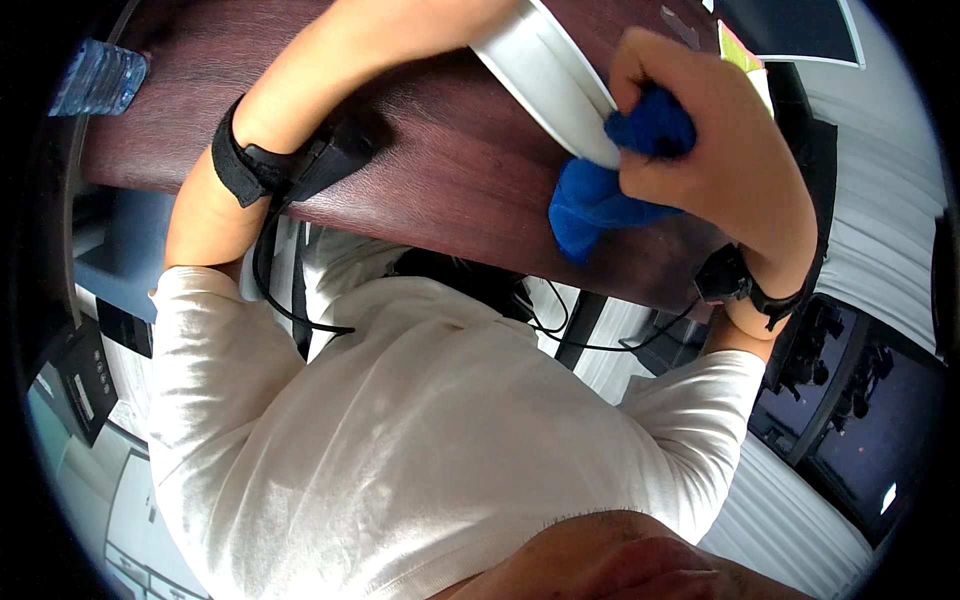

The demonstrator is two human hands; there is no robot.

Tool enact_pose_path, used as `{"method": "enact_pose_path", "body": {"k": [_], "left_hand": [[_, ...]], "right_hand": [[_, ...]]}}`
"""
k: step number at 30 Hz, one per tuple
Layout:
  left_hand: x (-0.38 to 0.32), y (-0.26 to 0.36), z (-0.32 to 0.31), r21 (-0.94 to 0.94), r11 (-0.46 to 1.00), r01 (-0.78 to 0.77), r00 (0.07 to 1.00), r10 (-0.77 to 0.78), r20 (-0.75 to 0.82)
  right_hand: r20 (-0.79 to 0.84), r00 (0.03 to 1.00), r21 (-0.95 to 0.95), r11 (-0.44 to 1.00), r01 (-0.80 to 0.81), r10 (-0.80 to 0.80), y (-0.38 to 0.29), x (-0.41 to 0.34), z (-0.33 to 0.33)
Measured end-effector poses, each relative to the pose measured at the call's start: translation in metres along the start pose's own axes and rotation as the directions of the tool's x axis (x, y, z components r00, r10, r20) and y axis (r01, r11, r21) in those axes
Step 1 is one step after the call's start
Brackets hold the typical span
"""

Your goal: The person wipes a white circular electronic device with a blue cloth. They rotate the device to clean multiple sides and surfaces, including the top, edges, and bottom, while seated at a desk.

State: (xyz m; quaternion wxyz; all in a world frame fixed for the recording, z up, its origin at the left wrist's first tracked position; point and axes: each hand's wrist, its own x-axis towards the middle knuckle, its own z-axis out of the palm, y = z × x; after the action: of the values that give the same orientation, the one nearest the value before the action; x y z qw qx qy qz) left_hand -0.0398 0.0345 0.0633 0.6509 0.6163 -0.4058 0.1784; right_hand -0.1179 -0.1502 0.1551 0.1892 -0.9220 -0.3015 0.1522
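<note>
My right hand (697, 127) grips a bunched blue cloth (656, 124) at the lower end of a white, smooth, rimmed object (559, 90). Part of the cloth hangs below my fingers, over the dark red-brown table. The white object slants down from the top edge of the view, where its upper part is cut off, so I cannot tell what it is. My left hand is out of view past the top edge; only my left forearm (337, 67) shows, reaching towards the white object.
A clear blue plastic bottle (105, 77) lies at the far left of the wood-grain table (442, 172). Black devices are strapped on both my forearms, with black cables (274, 289) running to my body. Yellow-green and white paper (742, 52) and a white-edged screen (802, 30) are at upper right.
</note>
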Motion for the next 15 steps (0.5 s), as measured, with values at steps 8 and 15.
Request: {"method": "enact_pose_path", "body": {"k": [8, 15], "left_hand": [[0.004, -0.005, -0.006, 0.115, 0.99, 0.077, 0.992, -0.065, -0.11], [0.004, -0.007, -0.006, 0.216, 0.972, 0.097, 0.993, -0.081, -0.081]], "right_hand": [[-0.184, 0.981, -0.055, 0.996, -0.069, 0.058, 0.035, -0.045, -0.011], [-0.359, 0.928, 0.095, 0.985, 0.145, -0.102, 0.069, -0.051, -0.001]]}}
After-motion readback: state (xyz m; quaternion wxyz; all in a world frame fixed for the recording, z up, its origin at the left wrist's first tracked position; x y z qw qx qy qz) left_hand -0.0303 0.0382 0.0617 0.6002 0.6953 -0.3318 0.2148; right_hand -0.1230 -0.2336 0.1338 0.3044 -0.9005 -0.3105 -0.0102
